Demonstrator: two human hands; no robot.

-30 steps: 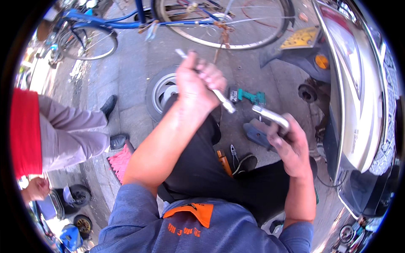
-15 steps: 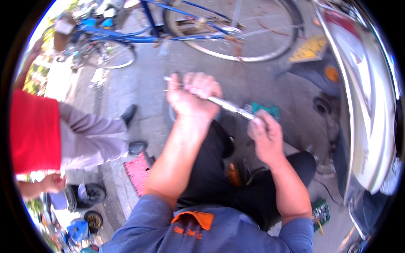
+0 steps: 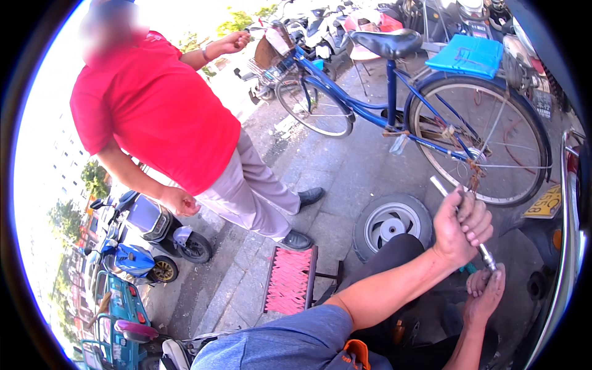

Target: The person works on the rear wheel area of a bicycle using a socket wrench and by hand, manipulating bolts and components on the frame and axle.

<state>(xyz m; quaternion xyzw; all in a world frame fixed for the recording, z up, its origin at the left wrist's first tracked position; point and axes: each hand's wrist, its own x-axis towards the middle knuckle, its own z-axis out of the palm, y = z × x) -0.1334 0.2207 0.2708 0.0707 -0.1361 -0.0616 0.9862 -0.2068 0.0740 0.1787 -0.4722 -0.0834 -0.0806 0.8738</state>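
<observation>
My left hand [image 3: 461,225] is closed around a long chrome tool bar [image 3: 439,185] at the lower right of the head view. My right hand [image 3: 486,291] grips the bar's lower end at a socket-like fitting [image 3: 490,262], its fingers curled in. A teal power drill [image 3: 470,269] shows only in small part behind the bar. A small loose wheel with a tyre [image 3: 364,227] lies on the paving just above my bent knee, and the rear wheel of a blue bicycle [image 3: 512,188] stands beyond my hands.
A person in a red shirt [image 3: 154,117] stands at the left, beside a pink webbed stool [image 3: 288,277]. Parked scooters [image 3: 142,259] are at the left and behind the bicycle. A vehicle's body edge [image 3: 564,259] rises at my right, near a yellow plate [image 3: 542,197].
My right hand has come from holding a separate metal piece to the end of the bar in my left hand. The view has swung up toward the person, shifting my hands to the right.
</observation>
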